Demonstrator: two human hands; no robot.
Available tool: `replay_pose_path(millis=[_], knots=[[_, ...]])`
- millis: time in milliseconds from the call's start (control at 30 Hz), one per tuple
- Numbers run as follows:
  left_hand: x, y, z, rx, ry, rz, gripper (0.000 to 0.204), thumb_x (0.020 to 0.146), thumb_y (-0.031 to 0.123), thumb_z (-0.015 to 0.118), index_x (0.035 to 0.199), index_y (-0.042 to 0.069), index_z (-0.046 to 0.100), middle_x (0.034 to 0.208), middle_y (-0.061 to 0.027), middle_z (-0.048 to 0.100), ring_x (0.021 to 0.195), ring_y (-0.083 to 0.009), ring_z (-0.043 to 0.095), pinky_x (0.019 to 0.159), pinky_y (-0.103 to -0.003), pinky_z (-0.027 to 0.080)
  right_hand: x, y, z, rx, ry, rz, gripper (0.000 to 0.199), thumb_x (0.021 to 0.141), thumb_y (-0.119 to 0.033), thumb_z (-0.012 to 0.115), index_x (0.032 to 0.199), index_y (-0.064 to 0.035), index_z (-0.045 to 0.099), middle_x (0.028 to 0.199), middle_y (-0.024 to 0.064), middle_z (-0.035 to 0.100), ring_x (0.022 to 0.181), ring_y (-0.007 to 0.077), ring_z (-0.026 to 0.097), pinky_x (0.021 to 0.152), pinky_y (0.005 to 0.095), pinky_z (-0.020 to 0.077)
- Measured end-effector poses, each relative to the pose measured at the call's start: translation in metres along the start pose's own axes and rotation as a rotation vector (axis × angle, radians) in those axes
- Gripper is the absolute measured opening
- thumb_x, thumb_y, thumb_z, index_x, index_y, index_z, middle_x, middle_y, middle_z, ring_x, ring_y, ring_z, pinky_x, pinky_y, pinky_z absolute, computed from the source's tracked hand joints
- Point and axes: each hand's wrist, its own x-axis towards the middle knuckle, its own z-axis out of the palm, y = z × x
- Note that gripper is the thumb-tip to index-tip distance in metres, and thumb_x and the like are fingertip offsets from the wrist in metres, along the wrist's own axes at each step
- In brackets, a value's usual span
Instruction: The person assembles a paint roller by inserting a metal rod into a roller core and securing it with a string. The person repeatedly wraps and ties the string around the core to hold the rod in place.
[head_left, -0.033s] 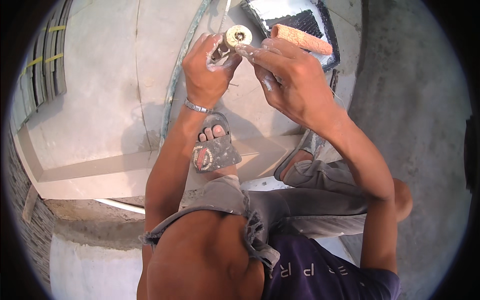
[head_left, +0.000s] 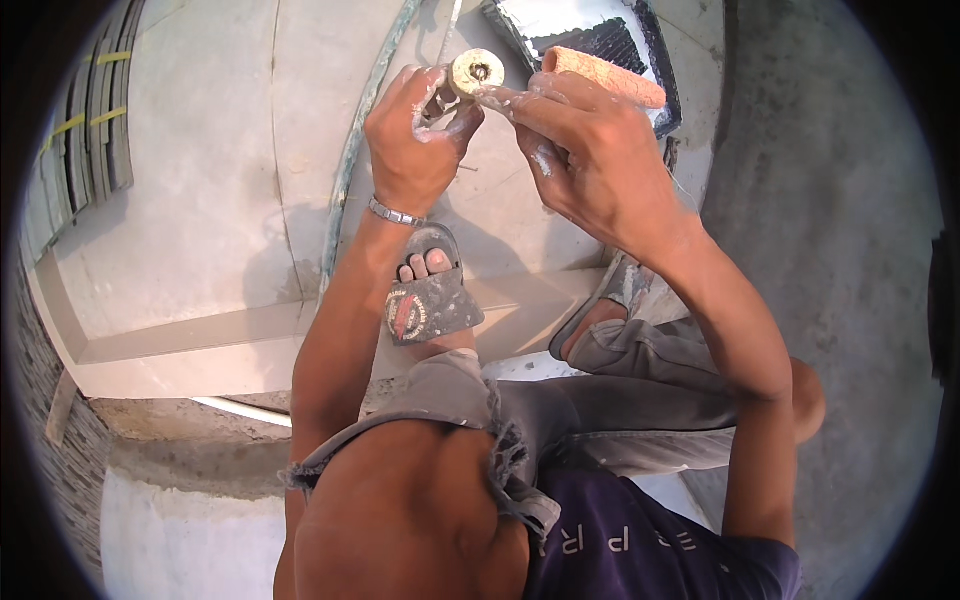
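Observation:
My left hand (head_left: 415,135) is closed around a pale yellow cylinder (head_left: 492,63), its round end facing up with a dark hole and a metal bit in the middle. The rest of the cylinder is hidden below the fingers. My right hand (head_left: 595,150) has its index fingertip at the near rim of that round end. An orange, textured paint roller sleeve (head_left: 620,83) lies across the far side of my right hand, seemingly held by its curled fingers, which are partly hidden. White paint smears both hands.
Beyond my right hand stands a black paint tray (head_left: 672,90) with white paint inside. A greenish strip (head_left: 345,180) runs along the pale slabs (head_left: 190,180) on the left. Stacked panels with yellow bands (head_left: 100,120) stand far left. My sandalled foot (head_left: 430,305) rests below the hands.
My right hand has shifted slightly to the right, its index fingertip sliding along the rim of the round end. The orange sleeve has tilted a little. My left hand stays in place.

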Motion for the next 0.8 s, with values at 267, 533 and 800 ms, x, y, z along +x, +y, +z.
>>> replay_pose_path(millis=[267, 533, 800], knots=[[0.000, -0.002, -0.001, 0.070, -0.018, -0.040, 0.040, 0.072, -0.001, 0.086, 0.108, -0.001, 0.071, 0.095, -0.0126, 0.070, 0.080, -0.0277, 0.072, 0.071, -0.036, 0.058, 0.010, 0.012, -0.006, 0.246, -0.013, 0.180, 0.022, 0.088, -0.003, 0.071, 0.110, -0.0021, 0.075, 0.085, 0.0178, 0.071, 0.079, 0.0366, 0.068, 0.073, 0.0433, 0.0543], [-0.008, -0.003, -0.004, 0.103, -0.068, 0.050, 0.041, 0.071, -0.002, 0.085, 0.109, -0.003, 0.070, 0.103, -0.0159, 0.071, 0.088, -0.0326, 0.073, 0.077, -0.037, 0.059, 0.034, 0.016, -0.018, 0.031, -0.056, 0.189, 0.013, 0.097, -0.010, 0.071, 0.107, -0.0040, 0.075, 0.090, 0.0182, 0.072, 0.074, 0.0357, 0.065, 0.067, 0.0398, 0.0519], [0.006, 0.002, 0.004, 0.110, -0.055, 0.025, 0.040, 0.073, -0.003, 0.085, 0.110, -0.002, 0.070, 0.095, -0.0139, 0.069, 0.082, -0.0314, 0.071, 0.071, -0.038, 0.057, 0.049, 0.002, -0.011, -0.315, -0.145, -0.028, 0.009, 0.092, -0.006, 0.070, 0.099, -0.0028, 0.074, 0.084, 0.0149, 0.069, 0.076, 0.0341, 0.064, 0.067, 0.0396, 0.0530]])
